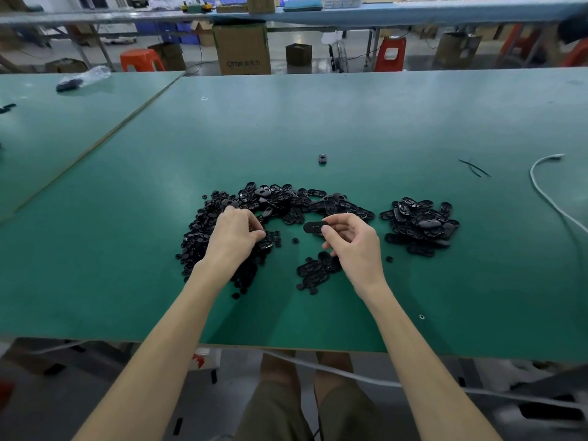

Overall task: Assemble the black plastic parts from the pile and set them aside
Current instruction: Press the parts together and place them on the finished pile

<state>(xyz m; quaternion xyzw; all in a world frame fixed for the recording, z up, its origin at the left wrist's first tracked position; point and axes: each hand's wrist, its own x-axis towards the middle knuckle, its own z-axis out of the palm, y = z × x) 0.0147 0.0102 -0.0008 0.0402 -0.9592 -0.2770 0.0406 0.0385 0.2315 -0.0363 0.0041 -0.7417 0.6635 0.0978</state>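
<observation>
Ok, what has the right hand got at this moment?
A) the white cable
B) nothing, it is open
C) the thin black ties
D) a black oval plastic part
D: the right hand pinches one black oval part by its end, with thumb and fingertips curled round it, between the piles.

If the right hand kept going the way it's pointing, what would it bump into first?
Probably the left hand: the right hand aims its pinched black oval plastic part leftward at it, though depth is unclear.
</observation>
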